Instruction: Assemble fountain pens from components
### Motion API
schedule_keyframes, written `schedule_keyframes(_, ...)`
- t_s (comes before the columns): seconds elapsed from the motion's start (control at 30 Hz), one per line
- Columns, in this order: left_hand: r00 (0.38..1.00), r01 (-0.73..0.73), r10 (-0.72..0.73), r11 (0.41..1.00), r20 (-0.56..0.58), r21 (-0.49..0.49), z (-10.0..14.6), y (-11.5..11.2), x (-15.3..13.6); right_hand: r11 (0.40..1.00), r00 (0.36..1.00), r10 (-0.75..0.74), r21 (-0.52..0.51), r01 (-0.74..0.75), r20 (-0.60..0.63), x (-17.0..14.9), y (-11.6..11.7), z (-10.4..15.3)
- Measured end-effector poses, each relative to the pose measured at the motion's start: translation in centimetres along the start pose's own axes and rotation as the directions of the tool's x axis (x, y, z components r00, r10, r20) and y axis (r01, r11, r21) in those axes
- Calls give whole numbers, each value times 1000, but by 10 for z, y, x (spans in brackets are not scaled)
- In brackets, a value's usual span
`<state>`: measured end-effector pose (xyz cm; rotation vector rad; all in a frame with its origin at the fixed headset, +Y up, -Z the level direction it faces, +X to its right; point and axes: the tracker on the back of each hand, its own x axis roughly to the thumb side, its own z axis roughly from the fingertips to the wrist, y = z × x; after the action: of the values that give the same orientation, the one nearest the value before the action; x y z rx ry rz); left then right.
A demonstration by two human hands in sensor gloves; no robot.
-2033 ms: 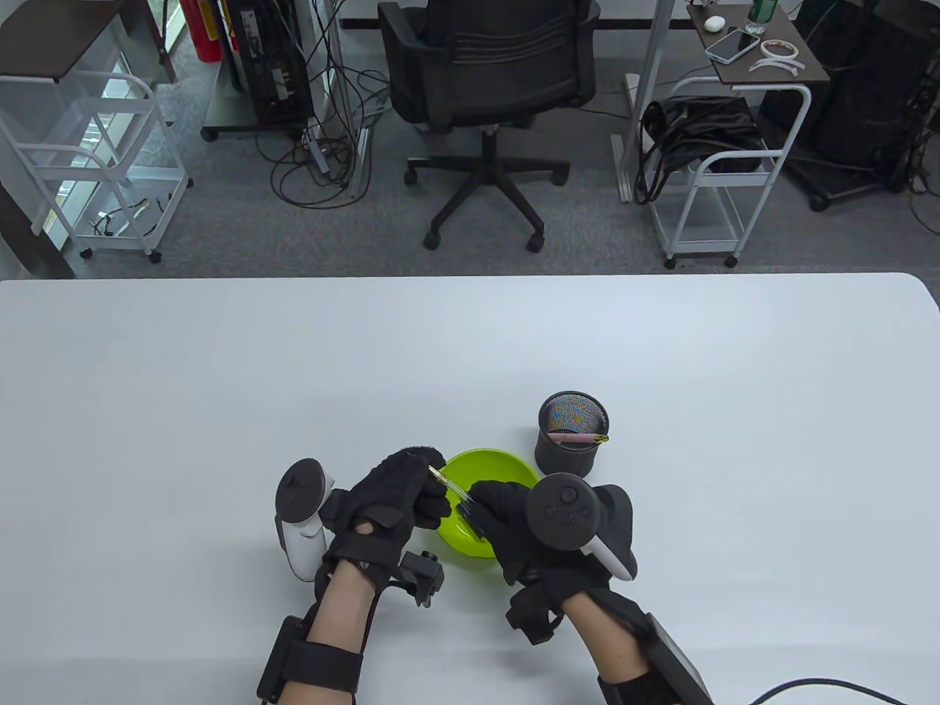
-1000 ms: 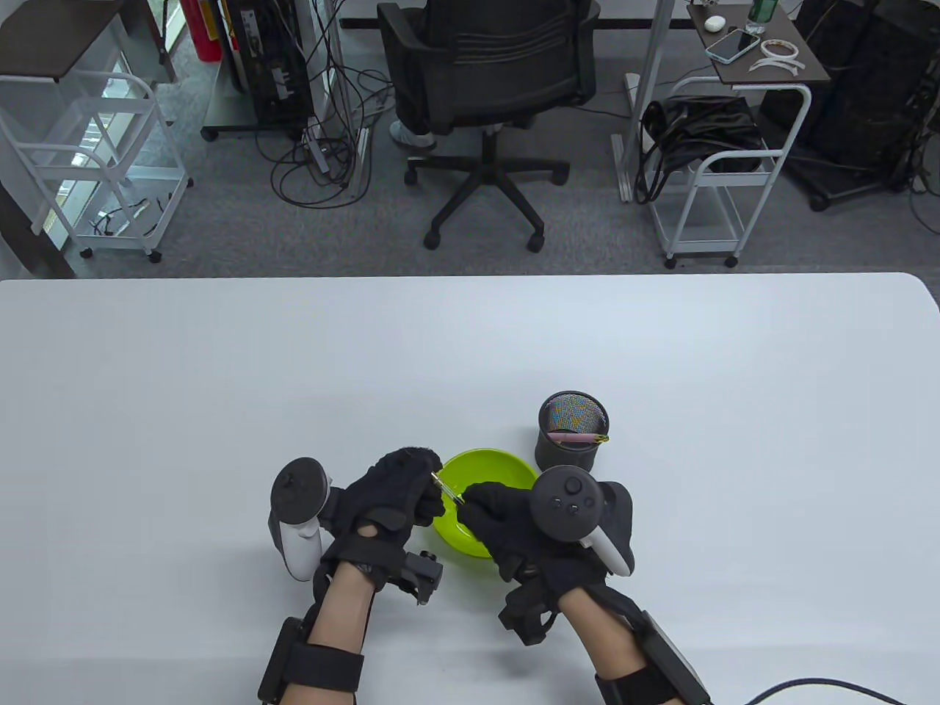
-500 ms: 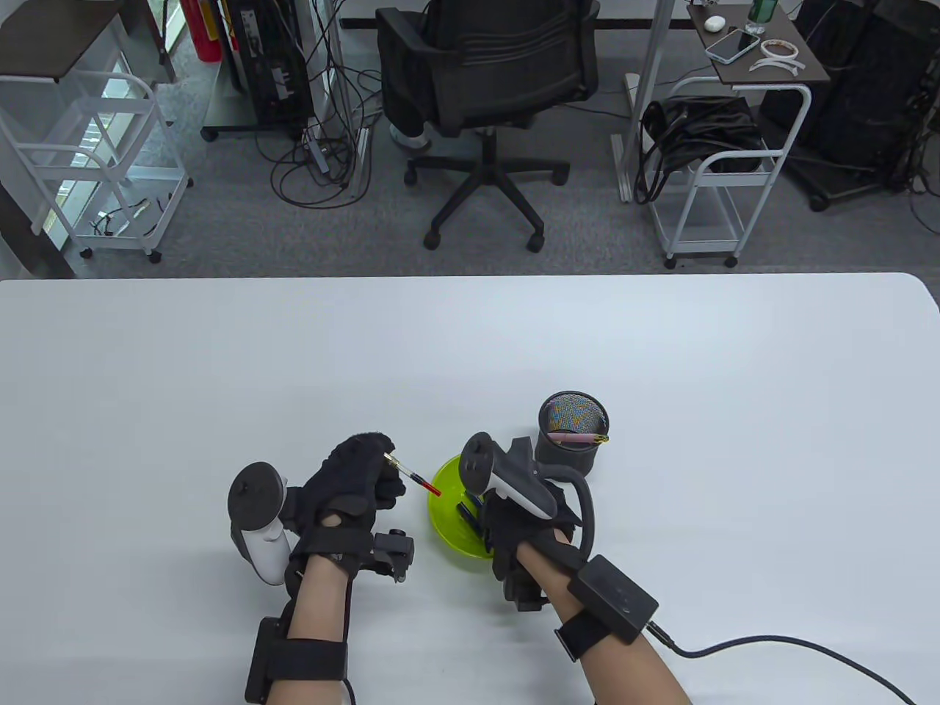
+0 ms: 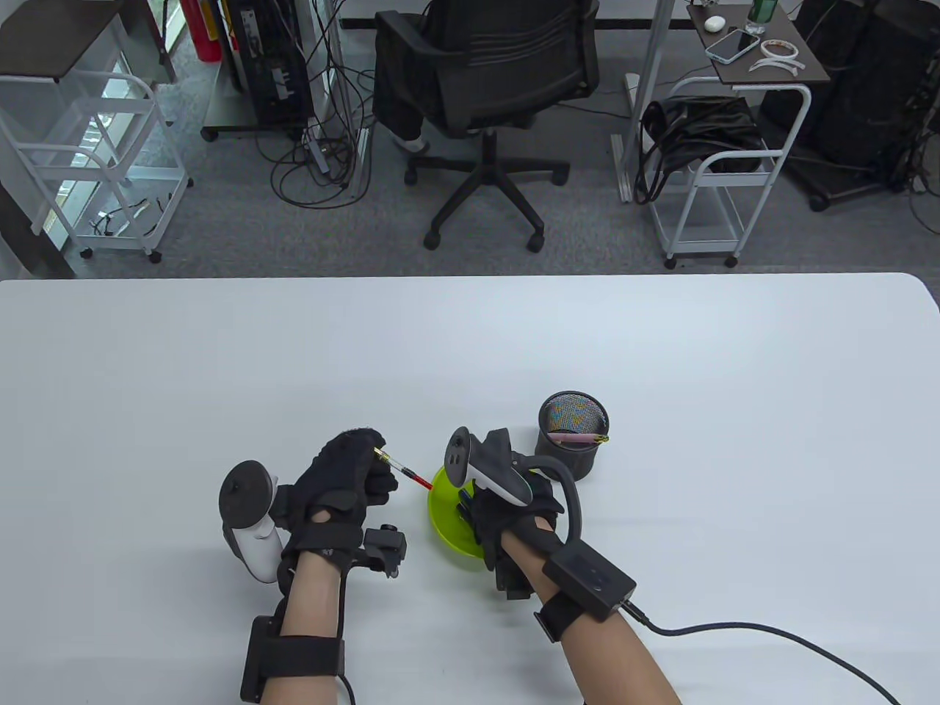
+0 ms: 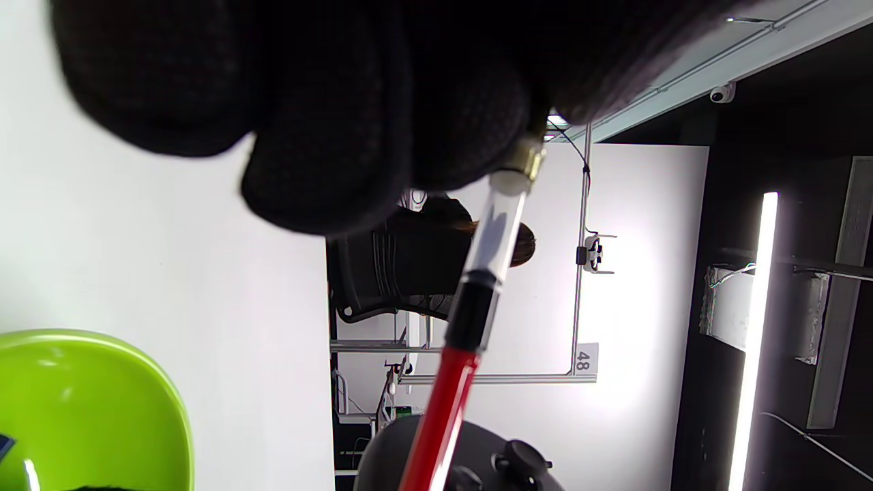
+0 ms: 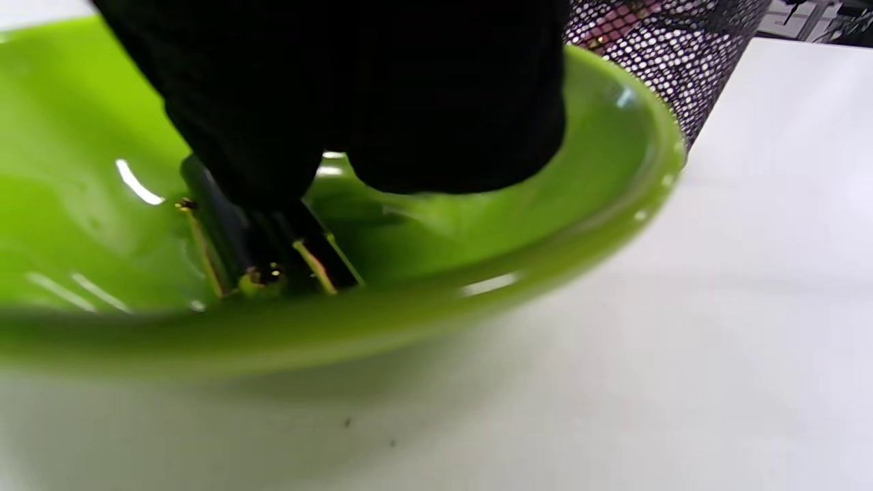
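Observation:
My left hand [image 4: 367, 463] pinches the gold end of a pen insert [image 4: 402, 471], a clear tube with a black collar and a red tail pointing right toward the green bowl [image 4: 440, 529]. The left wrist view shows the clear tube [image 5: 494, 232] and red tail [image 5: 443, 409] under my fingers [image 5: 382, 136]. My right hand [image 4: 474, 508] reaches down into the bowl. In the right wrist view its fingertips [image 6: 273, 164] rest on dark pen parts with gold clips [image 6: 273, 256] in the bowl [image 6: 580, 232]. Whether they grip one is hidden.
A black mesh cup [image 4: 571, 437] stands right behind the bowl with a pink pen [image 4: 580, 438] lying across its mouth; its mesh shows in the right wrist view [image 6: 655, 41]. A cable [image 4: 771, 639] trails from my right wrist. The table's near edge is close.
My hands were together over the bowl; now the left has drawn away to the left with the insert, its red tail showing. The right hand has turned over and dipped into the bowl.

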<state>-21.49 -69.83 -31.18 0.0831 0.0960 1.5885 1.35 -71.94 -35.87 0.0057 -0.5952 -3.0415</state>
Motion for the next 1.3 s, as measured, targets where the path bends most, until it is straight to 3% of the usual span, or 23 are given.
schedule_keyframes(0.2, 1000, 12, -12, 1000, 2, -5, -1, 0, -1, 998, 998, 59, 25, -58, -16, 1, 10, -4)
schedule_keyframes(0.5, 1000, 17, -17, 1000, 9, -14, -1, -1, 0, 999, 999, 39, -1, -39, 8, 3, 9, -6)
schedule_keyframes(0.8, 1000, 26, -26, 999, 7, -24, -1, -1, 0, 999, 1000, 9, 50, -9, -7, -4, 7, -12)
schedule_keyframes(1.03, 999, 31, -31, 999, 7, -29, -2, -2, -1, 991, 990, -134, -2, 134, 44, -15, -11, 0)
schedule_keyframes(1.3, 999, 36, -36, 999, 4, -21, -2, -2, -1, 906, 907, -340, -173, 387, 249, -38, -35, 46)
